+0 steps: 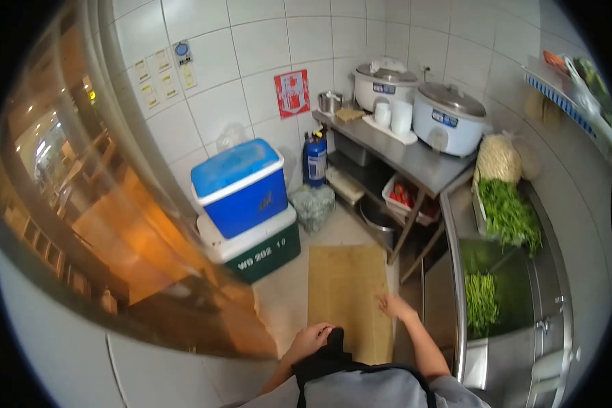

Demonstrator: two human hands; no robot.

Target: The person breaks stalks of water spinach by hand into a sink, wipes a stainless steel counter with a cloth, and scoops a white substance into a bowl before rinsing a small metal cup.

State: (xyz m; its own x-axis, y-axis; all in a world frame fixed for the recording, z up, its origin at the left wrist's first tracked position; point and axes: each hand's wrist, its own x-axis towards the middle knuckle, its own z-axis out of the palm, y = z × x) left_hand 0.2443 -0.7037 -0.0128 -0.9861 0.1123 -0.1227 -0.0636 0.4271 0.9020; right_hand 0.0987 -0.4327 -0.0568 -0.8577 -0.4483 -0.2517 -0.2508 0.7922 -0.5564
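Note:
My left hand (pixel 311 339) is closed at the front of my body, its fingertips on the edge of the black apron (pixel 333 350). Out over the brown floor mat (pixel 347 279), my right hand (pixel 394 307) is empty, its fingers apart. The steel sink (pixel 462 306) lies to the right of that hand, not touched by it. In the sink's water sits a bunch of green stalks (pixel 481 302). Leafy greens (pixel 506 212) are heaped in a container at the sink's far end, beside a bag of pale sprouts (pixel 498 160).
Two rice cookers (pixel 449 119) and white cups (pixel 401 117) stand on a steel table (pixel 387 146). A blue cooler (pixel 245 197) rests on a green one (pixel 262 255). Near them are a blue extinguisher (pixel 315 160) and a plastic bag (pixel 312 207). A translucent curtain (pixel 163 251) hangs left.

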